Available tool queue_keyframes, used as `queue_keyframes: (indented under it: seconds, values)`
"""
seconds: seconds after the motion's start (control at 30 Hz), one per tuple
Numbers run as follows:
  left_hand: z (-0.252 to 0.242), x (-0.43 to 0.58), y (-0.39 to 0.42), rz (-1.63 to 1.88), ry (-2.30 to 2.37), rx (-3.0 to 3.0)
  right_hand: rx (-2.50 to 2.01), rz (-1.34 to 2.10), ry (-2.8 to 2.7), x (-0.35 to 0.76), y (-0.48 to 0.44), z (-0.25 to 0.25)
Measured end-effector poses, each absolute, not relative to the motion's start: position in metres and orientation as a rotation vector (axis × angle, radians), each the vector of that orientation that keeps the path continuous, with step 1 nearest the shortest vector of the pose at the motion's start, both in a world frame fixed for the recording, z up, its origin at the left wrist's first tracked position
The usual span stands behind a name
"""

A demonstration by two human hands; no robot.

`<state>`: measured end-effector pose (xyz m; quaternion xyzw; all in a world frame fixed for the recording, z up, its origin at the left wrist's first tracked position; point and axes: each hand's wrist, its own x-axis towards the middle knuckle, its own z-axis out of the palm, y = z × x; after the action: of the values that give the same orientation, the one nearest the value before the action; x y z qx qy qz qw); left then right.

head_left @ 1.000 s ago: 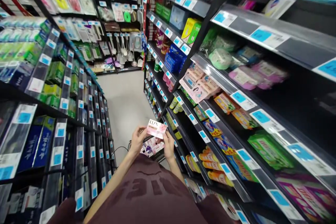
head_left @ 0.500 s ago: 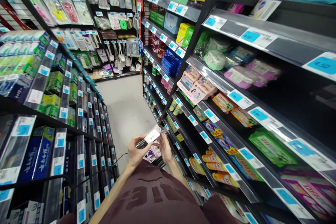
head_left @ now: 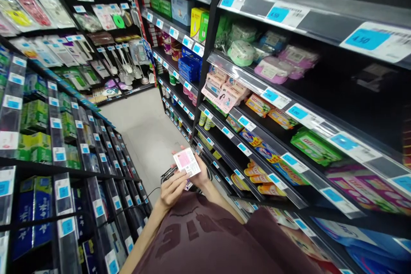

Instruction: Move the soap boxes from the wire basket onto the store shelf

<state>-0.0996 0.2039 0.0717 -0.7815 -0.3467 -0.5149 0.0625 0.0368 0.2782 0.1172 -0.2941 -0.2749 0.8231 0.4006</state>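
A small pink and white soap box point(head_left: 186, 162) is held up in front of my chest, its pink face turned toward me. My right hand point(head_left: 201, 174) is closed around the box's right and lower edge. Just below and to the left is my left hand point(head_left: 171, 189), its fingers stretched out toward the underside of the box; whether they touch it I cannot tell. Behind the hands a dark wire basket point(head_left: 167, 174) shows, with a bit of pink packaging in it.
I stand in a narrow shop aisle. Black shelves point(head_left: 257, 83) on the right carry soaps, packets and blue price tags. Shelves point(head_left: 58, 137) on the left hold green and blue boxes. The pale floor point(head_left: 144, 128) runs to a rack of hanging goods point(head_left: 105, 64).
The box has been turned from its LUX front to another face. My left hand has let go and dropped lower. The view has swung to the right.
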Motion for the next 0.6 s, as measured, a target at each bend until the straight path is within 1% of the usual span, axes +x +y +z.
queue_keyframes:
  seconds: [0.1,0.33,0.6]
  values:
    - [0.072,-0.099,0.203,-1.536,-1.028,-2.408,-0.681,2.123,-0.697,0.039,0.277,0.118]
    - [0.075,-0.1,0.199,-1.474,-1.081,-2.361,-0.764,2.121,-0.693,0.042,0.275,0.108]
    - [0.062,-0.099,0.195,-1.504,-1.123,-2.314,-0.758,2.11,-0.646,0.042,0.27,0.101]
